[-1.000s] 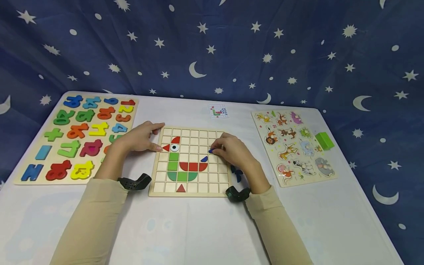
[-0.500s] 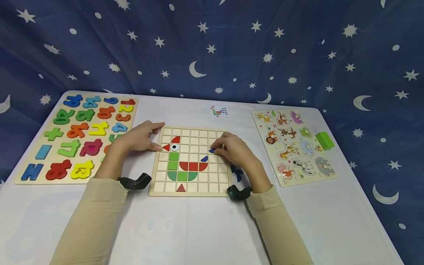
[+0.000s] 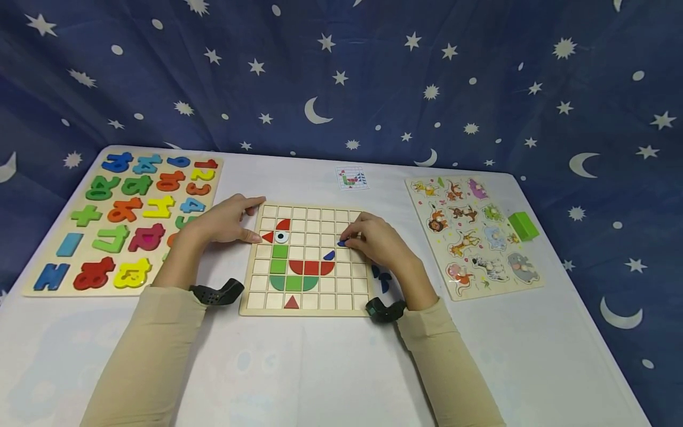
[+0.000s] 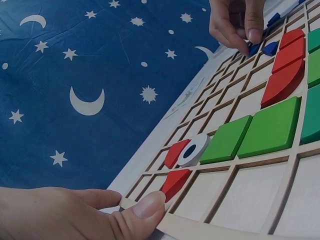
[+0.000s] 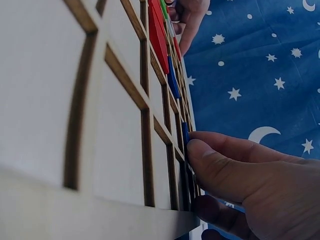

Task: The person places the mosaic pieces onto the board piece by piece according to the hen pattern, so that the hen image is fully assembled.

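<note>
My right hand (image 3: 377, 240) pinches a small blue half-round piece (image 3: 342, 243) between thumb and fingers, over a cell in the right part of the wooden grid board (image 3: 306, 312). In the right wrist view that piece (image 5: 185, 137) stands at the fingertips, partly hidden. A second blue piece (image 3: 329, 256) lies tilted in a cell to its left. My left hand (image 3: 226, 222) touches the board's left edge, with the thumb by a red triangle (image 3: 268, 238) and the index finger at the far corner. Green and red pieces and a round eye piece (image 3: 281, 238) form a bird on the grid.
Several loose blue pieces (image 3: 384, 281) lie right of the board, under my right wrist. Behind the board lies a small picture card (image 3: 352, 178). A letter-and-number puzzle (image 3: 128, 222) is at left, an animal puzzle (image 3: 469, 237) and a green block (image 3: 523, 226) at right.
My right hand has shifted very slightly to the right with the blue piece, over nearly the same cell. The left hand stays at the board's edge.
</note>
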Available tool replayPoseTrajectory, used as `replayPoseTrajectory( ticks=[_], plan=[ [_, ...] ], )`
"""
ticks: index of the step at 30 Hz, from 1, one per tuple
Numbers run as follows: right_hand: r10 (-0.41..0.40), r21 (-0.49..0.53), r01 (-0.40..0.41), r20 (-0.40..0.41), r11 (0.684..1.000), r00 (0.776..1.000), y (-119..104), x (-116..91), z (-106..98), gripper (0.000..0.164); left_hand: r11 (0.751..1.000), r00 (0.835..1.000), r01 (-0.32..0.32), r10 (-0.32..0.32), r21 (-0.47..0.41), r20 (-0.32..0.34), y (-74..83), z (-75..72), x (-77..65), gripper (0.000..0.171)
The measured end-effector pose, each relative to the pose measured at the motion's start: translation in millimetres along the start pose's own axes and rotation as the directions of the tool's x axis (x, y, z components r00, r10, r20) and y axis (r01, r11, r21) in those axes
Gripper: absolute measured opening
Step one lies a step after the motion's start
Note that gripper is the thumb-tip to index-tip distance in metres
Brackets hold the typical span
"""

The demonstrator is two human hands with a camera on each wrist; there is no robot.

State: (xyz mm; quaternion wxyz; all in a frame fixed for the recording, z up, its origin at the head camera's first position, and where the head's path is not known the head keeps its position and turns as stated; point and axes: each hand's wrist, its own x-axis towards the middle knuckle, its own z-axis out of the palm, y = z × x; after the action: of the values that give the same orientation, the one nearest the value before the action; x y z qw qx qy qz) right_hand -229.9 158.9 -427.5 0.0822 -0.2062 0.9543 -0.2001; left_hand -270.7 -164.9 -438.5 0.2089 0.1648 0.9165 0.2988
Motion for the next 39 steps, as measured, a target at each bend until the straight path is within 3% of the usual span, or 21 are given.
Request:
replayPoseTrajectory(
  ticks=[15, 20, 28, 39],
  plan=[
    [-0.003, 0.042, 0.002, 0.020, 0.999, 1.000, 5.5, -3.3, -9.1, 0.017, 1.000, 1.000, 0.000, 0.000, -0.004, 0.002, 1.5, -0.2, 0.4, 0.091],
    [0.055, 0.072, -0.059, 0.051, 0.996, 0.997, 21.4, -9.7, -23.4, 0.019, 1.000, 1.000, 0.002, -0.002, -0.013, 0.007, 2.5, -0.3, -0.2, 0.091],
    [0.218, 0.081, -0.237, 0.191, 0.968, 0.957, 46.6, -23.7, -43.6, 0.022, 1.000, 1.000, 0.009, -0.009, -0.020, 0.007, 0.3, -0.5, 0.5, 0.091],
    [0.256, 0.065, -0.281, 0.256, 0.958, 0.932, 56.3, -31.4, -46.6, 0.022, 1.000, 1.000, 0.013, -0.013, -0.015, 0.012, 1.6, -0.6, -0.6, 0.092]
  ],
)
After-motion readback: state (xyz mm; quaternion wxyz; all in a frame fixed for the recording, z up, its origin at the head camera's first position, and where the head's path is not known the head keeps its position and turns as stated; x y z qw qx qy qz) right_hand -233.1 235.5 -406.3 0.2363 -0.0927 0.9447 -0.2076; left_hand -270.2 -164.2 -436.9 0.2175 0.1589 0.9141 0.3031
